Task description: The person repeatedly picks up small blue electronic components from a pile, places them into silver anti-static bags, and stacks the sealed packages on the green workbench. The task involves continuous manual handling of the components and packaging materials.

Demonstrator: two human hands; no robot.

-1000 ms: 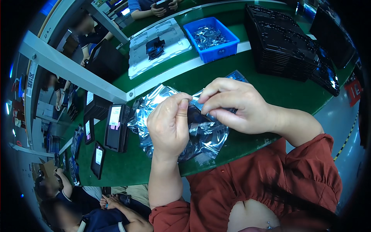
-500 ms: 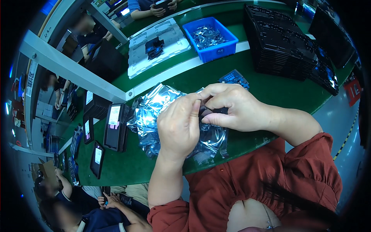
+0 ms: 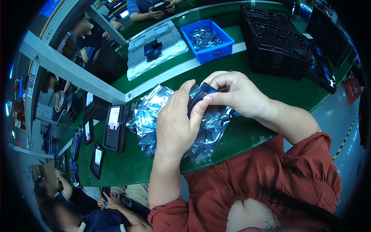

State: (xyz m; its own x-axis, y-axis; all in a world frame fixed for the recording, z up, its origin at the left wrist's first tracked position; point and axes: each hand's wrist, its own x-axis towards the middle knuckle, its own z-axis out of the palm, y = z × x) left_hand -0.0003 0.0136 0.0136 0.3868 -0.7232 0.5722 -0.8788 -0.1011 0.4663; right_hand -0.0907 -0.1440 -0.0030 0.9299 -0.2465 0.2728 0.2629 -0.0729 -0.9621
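Note:
Both hands meet over a heap of crinkled silver anti-static bags point(image 3: 148, 129) on the green table. A small dark, flat rectangular piece point(image 3: 201, 94) is tilted up between them. My right hand point(image 3: 243, 94) pinches its upper right edge between thumb and fingers. My left hand point(image 3: 174, 121) is curled along its left side, thumb against the lower part and fingers raised. What exactly the piece is, I cannot make out; part of it is hidden by the fingers. Shiny film lies right under both hands.
A blue bin point(image 3: 201, 57) of small silvery packets and a white tray point(image 3: 135, 62) with dark pieces stand beyond. Stacked black trays point(image 3: 280, 63) rise at the far right. Labelled black cases point(image 3: 112, 137) lie left, near a metal post point(image 3: 77, 69). Other people sit around.
My fingers have spread slightly apart, and the dark piece now shows more, tilted upward. My right hand has risen a little and covers most of the blue item behind it.

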